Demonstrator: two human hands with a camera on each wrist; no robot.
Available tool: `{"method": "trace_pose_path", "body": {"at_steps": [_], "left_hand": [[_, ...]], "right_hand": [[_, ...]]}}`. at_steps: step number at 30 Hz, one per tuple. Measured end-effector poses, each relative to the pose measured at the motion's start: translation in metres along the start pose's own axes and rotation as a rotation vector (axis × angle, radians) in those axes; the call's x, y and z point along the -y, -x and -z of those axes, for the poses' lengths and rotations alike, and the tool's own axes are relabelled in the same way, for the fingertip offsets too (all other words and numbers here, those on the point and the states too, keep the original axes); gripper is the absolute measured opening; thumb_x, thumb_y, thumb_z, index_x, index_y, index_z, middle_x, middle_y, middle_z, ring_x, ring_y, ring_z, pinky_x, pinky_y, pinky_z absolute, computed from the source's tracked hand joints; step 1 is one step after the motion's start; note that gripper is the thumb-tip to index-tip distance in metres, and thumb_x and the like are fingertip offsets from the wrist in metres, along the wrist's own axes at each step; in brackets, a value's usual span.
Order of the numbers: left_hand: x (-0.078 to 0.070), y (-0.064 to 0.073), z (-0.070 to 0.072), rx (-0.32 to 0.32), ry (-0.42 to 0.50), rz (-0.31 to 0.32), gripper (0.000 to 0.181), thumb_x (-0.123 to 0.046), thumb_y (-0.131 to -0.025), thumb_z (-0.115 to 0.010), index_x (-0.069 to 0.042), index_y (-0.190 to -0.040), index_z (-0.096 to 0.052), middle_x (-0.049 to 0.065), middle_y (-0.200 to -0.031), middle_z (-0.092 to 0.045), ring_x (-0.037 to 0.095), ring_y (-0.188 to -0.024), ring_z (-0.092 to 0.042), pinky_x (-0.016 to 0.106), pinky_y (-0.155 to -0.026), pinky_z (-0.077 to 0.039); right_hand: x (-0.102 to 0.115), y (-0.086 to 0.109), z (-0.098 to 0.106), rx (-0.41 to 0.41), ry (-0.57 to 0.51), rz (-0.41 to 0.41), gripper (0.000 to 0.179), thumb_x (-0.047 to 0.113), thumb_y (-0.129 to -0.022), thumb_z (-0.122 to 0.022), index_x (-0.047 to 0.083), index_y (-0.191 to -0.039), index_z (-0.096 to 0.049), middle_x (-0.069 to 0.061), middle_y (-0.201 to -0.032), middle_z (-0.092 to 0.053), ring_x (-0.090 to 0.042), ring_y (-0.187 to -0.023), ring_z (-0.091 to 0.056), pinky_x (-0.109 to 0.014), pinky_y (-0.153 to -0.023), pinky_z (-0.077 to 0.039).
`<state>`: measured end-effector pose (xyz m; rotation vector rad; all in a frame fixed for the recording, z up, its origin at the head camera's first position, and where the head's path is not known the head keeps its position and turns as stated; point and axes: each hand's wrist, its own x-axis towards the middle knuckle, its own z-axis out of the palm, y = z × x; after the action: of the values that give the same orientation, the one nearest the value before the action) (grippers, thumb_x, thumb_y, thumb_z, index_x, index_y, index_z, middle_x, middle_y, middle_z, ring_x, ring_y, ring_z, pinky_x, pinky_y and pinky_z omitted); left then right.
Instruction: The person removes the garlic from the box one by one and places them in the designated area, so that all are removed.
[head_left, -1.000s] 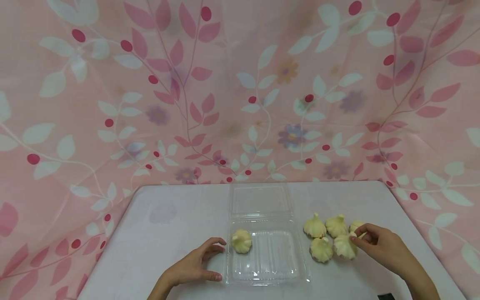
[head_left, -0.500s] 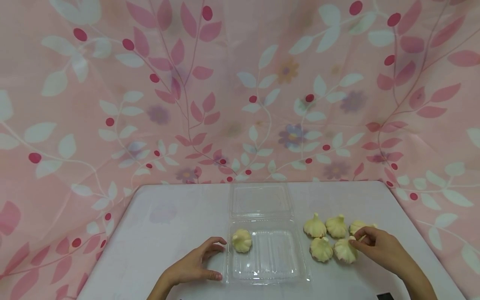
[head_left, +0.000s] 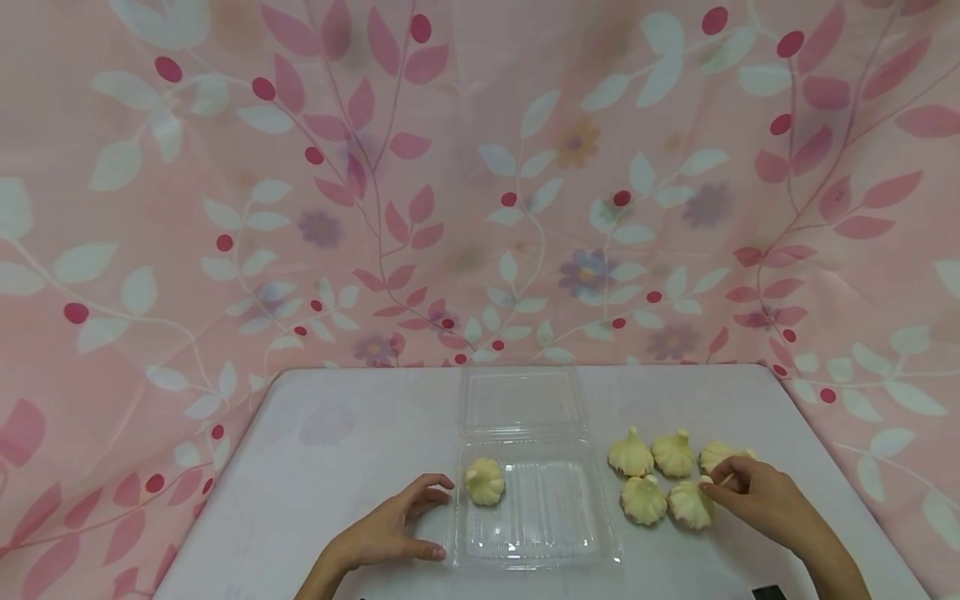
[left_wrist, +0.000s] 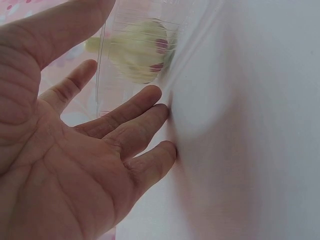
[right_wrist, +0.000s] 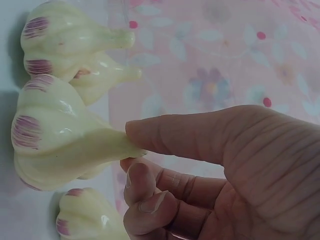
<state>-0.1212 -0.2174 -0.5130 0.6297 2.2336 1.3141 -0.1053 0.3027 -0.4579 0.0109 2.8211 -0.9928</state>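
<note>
My right hand [head_left: 761, 496] pinches the stem of a garlic bulb [right_wrist: 65, 135] between thumb and index finger, as the right wrist view shows. This bulb [head_left: 690, 505] is cream with purple streaks and sits at the front right of a group of several. My left hand [head_left: 393, 525] rests on the table just left of a clear plastic clamshell box [head_left: 540, 560], fingers relaxed and holding nothing. One garlic bulb [head_left: 484, 482] lies inside the box at its left side; in the left wrist view that bulb [left_wrist: 142, 50] shows through the clear wall.
The box's lid [head_left: 521, 400] lies folded back, away from me. Other garlic bulbs [head_left: 630, 454] stand close around the pinched one. A small dark object [head_left: 768, 592] shows at the front edge. Behind the white table [head_left: 337, 433] hangs a pink floral cloth [head_left: 450, 167].
My right hand has shifted slightly down and left at the front bulb's stem, uncovering more of the bulb behind it. The left hand and the box stay put.
</note>
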Motion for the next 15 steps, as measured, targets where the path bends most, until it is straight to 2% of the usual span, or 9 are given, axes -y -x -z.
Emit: {"method": "trace_pose_path", "body": {"at_steps": [7,15], "left_hand": [[0.0009,-0.0001,-0.0002,-0.002,-0.006,0.009,0.080,-0.030,-0.079,-0.084,-0.025,-0.143,-0.037,0.001,-0.136,-0.055,0.025,-0.133,-0.045,0.042,-0.110,-0.031],[0.0020,-0.0003,-0.0004,-0.001,-0.002,0.002,0.080,-0.030,-0.079,-0.084,-0.025,-0.144,-0.037,0.002,-0.137,-0.055,0.024,-0.133,-0.046,0.036,-0.110,-0.032]], "right_hand": [[-0.0047,-0.0030,-0.0005,-0.012,0.028,-0.038,0.032,0.036,-0.090,-0.072,0.006,-0.098,-0.064,-0.001,-0.076,-0.062,-0.014,-0.067,-0.053,-0.028,-0.055,-0.041],[-0.0015,-0.0042,-0.0025,-0.019,0.031,-0.048,0.035,0.037,-0.091,-0.070,0.004,-0.099,-0.064,-0.001,-0.077,-0.062,-0.016,-0.068,-0.054,-0.031,-0.055,-0.042]]}}
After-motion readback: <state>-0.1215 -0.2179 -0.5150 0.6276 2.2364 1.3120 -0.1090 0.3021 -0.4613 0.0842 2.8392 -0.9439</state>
